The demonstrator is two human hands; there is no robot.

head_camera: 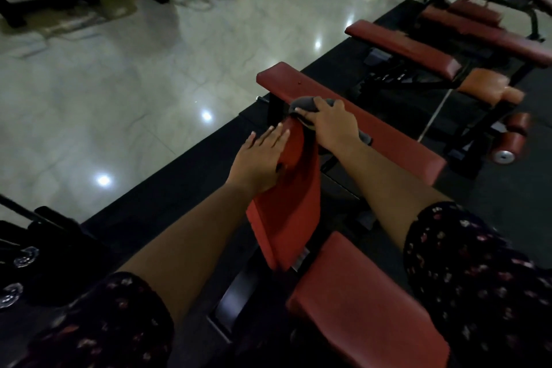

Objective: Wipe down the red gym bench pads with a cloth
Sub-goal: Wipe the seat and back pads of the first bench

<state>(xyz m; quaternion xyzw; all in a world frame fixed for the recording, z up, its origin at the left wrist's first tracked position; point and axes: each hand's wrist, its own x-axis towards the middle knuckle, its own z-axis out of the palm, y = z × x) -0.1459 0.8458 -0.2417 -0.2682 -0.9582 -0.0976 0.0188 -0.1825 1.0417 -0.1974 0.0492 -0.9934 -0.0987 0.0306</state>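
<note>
Grasping a grey cloth (303, 103) with curled fingers, the right hand (331, 125) holds it against the long red pad (397, 143), which runs crosswise under this hand. The hand covers most of the cloth. The left hand (263, 155) lies flat on the side of the tilted red back pad (286, 206), fingers straight and together — it grasps nothing. The top of this pad rises between the two hands and meets the long pad just beside the cloth. Under the right forearm is a red seat pad (358, 293). Beyond the right hand stand a second red bench (403, 48) and red foam rollers (513, 140). Under both arms lies a black mat (179, 188), and left of the left hand — glossy tiled floor (119, 84).
</note>
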